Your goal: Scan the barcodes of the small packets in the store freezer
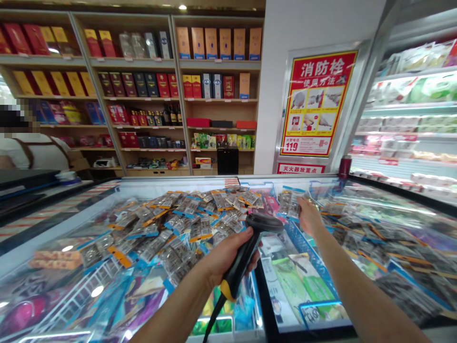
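Note:
A black barcode scanner with a yellow collar and a trailing cord is gripped in my left hand, its head tilted toward the far right. My right hand is stretched forward and pinches the edge of a clear packet with a blue strip, held up above the freezer glass. Many similar small packets with orange or blue strips lie heaped on the left glass lid. Another spread of such packets covers the right side, beyond my right forearm.
Below the glass, the chest freezer holds colourful bags and wire baskets. Shelves of boxed goods line the back wall. A red fire-hydrant poster hangs on the pillar. A person stands at far left, a refrigerated display at right.

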Demonstrator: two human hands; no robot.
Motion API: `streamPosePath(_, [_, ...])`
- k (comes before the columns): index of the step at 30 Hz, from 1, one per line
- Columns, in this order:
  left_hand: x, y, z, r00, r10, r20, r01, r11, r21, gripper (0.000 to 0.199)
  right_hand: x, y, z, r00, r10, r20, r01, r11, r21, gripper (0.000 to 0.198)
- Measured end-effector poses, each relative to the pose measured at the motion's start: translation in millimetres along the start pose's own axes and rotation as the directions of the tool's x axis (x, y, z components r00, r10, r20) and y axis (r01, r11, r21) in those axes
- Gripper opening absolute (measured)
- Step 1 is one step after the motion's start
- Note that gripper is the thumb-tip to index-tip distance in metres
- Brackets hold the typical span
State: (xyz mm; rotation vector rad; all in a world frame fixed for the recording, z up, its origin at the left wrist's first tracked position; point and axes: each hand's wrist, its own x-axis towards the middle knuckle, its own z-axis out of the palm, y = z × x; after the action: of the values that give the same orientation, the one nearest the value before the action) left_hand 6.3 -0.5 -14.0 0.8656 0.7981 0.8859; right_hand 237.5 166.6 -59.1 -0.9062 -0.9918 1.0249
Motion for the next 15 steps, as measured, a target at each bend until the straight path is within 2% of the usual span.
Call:
streamPosePath(4, [2.2, 0.6, -3.4, 0.998, 0.013, 0.063, -0.009, 0.998, -0.060, 0.039, 2.4, 5.1, -2.8, 1.000, -0.015, 0.008, 0.015, 1.000, -0.024, 0.025])
streamPosePath(9, [1.8, 2.4, -6.5, 0.992, 0.004, 0.123, 0.009, 0.994, -0.106, 0.041, 7.6, 12.0, -7.3, 0.998, -0.056, -0.003, 0.055, 0.987, -0.151, 0.029])
streamPosePath(15, [-1.3, 3.7, -4.1, 0.992, -0.044, 0.114, 0.055, 0.994, -0.097, 0.040, 6.2, 11.8, -6.0, 0.998, -0.058, 0.006, 0.059, 0.989, -0.132, 0.028])
